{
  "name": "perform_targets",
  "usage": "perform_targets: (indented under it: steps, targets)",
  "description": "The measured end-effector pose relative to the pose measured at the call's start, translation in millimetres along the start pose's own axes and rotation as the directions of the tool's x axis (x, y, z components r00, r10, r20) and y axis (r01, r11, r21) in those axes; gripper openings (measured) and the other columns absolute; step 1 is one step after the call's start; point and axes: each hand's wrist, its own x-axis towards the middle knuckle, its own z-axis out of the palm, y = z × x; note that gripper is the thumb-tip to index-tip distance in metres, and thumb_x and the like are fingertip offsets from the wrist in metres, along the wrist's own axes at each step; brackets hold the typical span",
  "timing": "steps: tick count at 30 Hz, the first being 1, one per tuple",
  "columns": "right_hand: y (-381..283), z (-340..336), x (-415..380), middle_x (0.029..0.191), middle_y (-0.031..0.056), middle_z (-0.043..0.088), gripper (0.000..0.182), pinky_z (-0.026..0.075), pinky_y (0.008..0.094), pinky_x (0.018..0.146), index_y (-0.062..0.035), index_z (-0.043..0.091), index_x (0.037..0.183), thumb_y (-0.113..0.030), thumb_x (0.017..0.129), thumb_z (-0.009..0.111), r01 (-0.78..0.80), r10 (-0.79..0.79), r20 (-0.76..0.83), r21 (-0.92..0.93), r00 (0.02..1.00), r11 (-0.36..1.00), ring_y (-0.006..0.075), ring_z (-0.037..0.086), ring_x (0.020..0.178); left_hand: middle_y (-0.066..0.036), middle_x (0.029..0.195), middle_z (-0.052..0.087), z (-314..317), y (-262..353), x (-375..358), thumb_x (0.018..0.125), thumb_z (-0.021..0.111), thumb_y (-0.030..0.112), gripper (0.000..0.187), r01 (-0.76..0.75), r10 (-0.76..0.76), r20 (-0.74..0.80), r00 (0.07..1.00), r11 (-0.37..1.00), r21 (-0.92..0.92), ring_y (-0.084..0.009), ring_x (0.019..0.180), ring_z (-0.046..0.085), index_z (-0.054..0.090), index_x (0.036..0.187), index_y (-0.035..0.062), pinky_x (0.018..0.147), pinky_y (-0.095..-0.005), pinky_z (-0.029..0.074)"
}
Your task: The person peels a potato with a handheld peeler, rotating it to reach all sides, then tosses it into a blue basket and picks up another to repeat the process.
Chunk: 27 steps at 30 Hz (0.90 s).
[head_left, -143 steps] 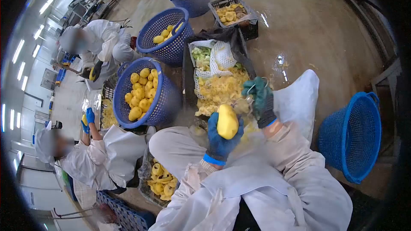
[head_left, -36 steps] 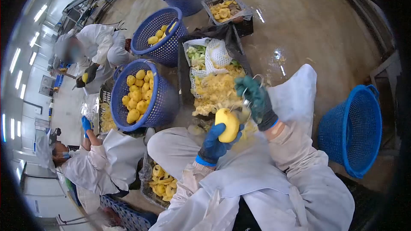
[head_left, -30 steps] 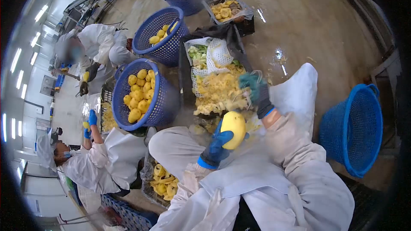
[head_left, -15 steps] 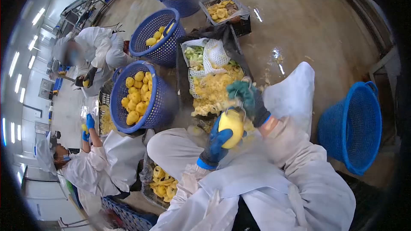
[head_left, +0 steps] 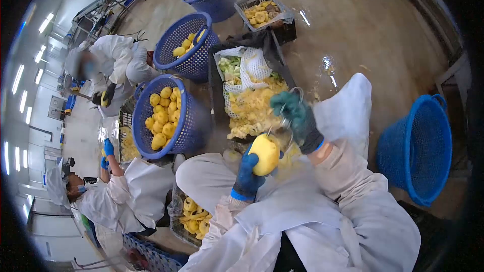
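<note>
My left hand (head_left: 248, 175), in a blue glove, is wrapped round a peeled yellow fruit (head_left: 265, 155) above my lap. Just up and to the right, my right hand (head_left: 297, 121), in a green and dark glove, is closed on a curved metal tool (head_left: 286, 121), partly blurred by motion. A thin metal loop of the tool reaches the top of the fruit. Beyond both hands stands a dark-lined crate (head_left: 217, 103) holding yellow scraps (head_left: 257, 103), green pieces and white foam netting (head_left: 252, 65).
Purple baskets (head_left: 194, 126) of yellow fruit stand on the left. A blue basket (head_left: 385, 146) is at the right. A crate of peelings (head_left: 194, 216) lies by my left leg. Two co-workers (head_left: 121, 196) in white work on the left.
The fruit and my left hand have shifted slightly left and tilted. My right hand has turned and moved a little, with the tool still in it.
</note>
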Motion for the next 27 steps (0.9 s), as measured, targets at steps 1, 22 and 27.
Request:
perform_targets:
  steps: [1,22,27]
  targets:
    - [-11.2,18.5,-9.5,0.087,0.0065,0.062,0.031,0.048,0.0269,0.071,0.0007,0.061,0.101,-0.029,0.092,0.057,-0.002,0.016,0.092,-0.15,0.996,0.989,0.0137,0.059,0.077,-0.017,0.113,0.059,-7.4,-1.6,1.3,0.074,0.066,0.043,0.078,0.02,-0.02,0.024,1.0,1.0,-0.003,-0.025,0.09,0.063,0.039,0.134,0.0035,0.06,-0.0315,0.053]
    - [8.3,-25.3,29.6,0.087,0.0075,0.062,0.028,0.05,0.0304,0.068,0.0,0.061,0.101,-0.026,0.092,0.059,0.011,0.005,-0.14,0.118,0.99,0.993,0.0147,0.06,0.072,-0.016,0.112,0.061,-3.8,9.7,2.4,0.078,0.062,0.047,0.069,0.01,-0.008,-0.021,1.0,0.994,0.105,-0.0243,0.095,0.063,0.045,0.128,0.0026,0.061,-0.0308,0.053]
    - [-7.6,28.3,-23.1,0.087,0.0061,0.062,0.025,0.049,0.0287,0.069,-0.0007,0.061,0.095,-0.02,0.096,0.045,0.469,-0.332,0.341,-0.508,0.879,0.722,0.0152,0.06,0.077,-0.008,0.118,0.059,-14.9,-6.2,6.3,0.086,0.054,0.049,0.056,0.11,-0.115,-0.148,0.982,0.993,-0.041,-0.0228,0.107,0.059,0.047,0.129,0.0142,0.076,-0.0371,0.052]
